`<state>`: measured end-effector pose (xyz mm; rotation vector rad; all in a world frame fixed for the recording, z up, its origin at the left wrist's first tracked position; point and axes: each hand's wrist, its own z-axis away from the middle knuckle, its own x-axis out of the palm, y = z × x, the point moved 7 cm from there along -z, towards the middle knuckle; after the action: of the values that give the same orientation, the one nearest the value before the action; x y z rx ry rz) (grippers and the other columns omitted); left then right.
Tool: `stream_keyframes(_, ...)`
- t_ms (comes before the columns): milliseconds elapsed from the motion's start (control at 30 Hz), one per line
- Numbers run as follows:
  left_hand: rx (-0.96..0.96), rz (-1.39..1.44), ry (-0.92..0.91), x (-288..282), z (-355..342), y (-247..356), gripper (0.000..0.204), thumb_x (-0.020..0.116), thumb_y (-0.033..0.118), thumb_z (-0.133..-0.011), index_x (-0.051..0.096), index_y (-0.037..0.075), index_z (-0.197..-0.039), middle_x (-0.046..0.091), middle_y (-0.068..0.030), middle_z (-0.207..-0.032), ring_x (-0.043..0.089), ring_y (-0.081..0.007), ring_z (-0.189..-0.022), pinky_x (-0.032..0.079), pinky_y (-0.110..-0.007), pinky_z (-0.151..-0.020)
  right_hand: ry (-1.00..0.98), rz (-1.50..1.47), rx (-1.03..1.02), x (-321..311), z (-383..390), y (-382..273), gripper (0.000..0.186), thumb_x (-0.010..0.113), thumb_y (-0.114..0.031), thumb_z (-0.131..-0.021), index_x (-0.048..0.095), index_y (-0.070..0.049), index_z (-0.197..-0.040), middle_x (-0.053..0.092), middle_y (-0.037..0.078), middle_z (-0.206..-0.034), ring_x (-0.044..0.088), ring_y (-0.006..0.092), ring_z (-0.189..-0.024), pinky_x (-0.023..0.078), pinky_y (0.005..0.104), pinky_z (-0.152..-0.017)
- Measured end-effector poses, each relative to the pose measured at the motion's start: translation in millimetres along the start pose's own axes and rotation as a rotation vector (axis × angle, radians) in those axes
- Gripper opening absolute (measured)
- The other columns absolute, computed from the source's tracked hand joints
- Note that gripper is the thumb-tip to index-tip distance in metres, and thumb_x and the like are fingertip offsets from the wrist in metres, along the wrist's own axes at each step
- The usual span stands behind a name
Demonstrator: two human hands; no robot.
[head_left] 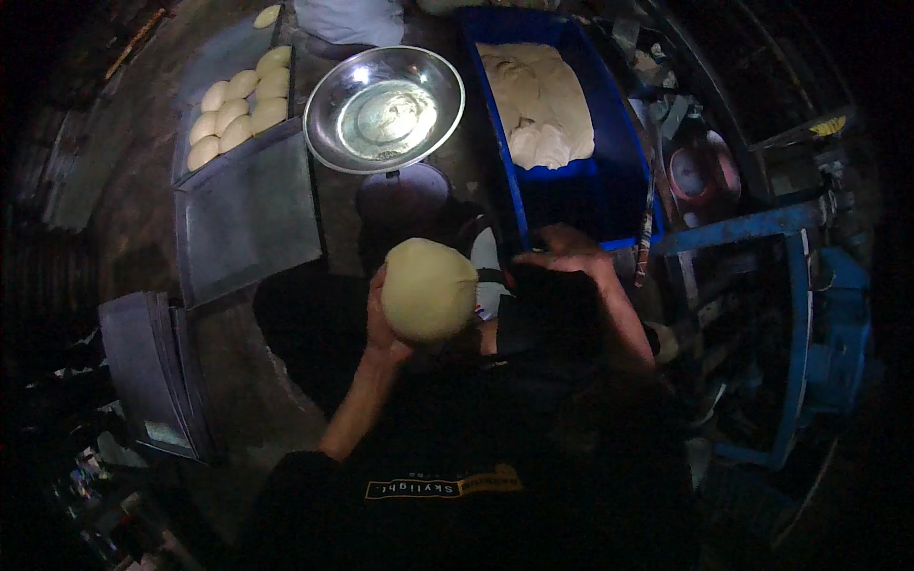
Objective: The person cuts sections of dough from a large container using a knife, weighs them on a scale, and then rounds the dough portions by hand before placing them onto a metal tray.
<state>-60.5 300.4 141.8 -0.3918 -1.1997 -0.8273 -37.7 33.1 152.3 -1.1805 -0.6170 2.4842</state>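
A large smooth ball of pale dough (428,288) rests in my left hand (383,328), held up in front of my body. The fingers curl round its left side and underside, partly hidden by the dough. My right hand (569,249) is by the near edge of a blue tub (583,205), its fingers stretched to the left and holding nothing that I can see. A big mass of soft dough (543,100) fills the far part of that tub. Beyond the ball, a shiny metal bowl (328,138) sits on a dark round-based stand (405,195), possibly a scale.
At the far left, several dough balls (231,114) lie in rows on a metal tray. A bare flat tray (249,233) lies nearer. More trays (143,366) lean together at the left. A blue metal frame (800,324) stands at the right, with a reddish container (700,176) beyond it.
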Motion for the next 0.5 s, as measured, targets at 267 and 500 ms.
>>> stream_keyframes(267, 0.199, -0.139, 0.009, -30, 23, 32, 0.063, 0.044, 0.055, -0.096, 0.045, 0.010, -0.141, 0.055, -0.0155, -0.139, 0.056, -0.0350, -0.125, 0.048, -0.054, -0.103, 0.099, 0.058, -0.123, 15, 3, 19, 0.066, 0.058, -0.063, -0.089, 0.066, -0.001, -0.110, 0.067, 0.023, -0.104, 0.064, 0.0387, -0.101, 0.050, 0.0450, -0.089)
stream_keyframes(500, 0.102, -0.063, -0.019, -23, -1, 14, 0.063, 0.042, 0.054, -0.097, 0.045, 0.010, -0.142, 0.054, -0.0155, -0.139, 0.055, -0.0349, -0.126, 0.047, -0.055, -0.102, 0.225, 0.061, -0.035, 18, 27, -6, 0.067, 0.049, -0.060, -0.095, 0.061, 0.001, -0.120, 0.063, 0.027, -0.117, 0.059, 0.0421, -0.113, 0.045, 0.0467, -0.100)
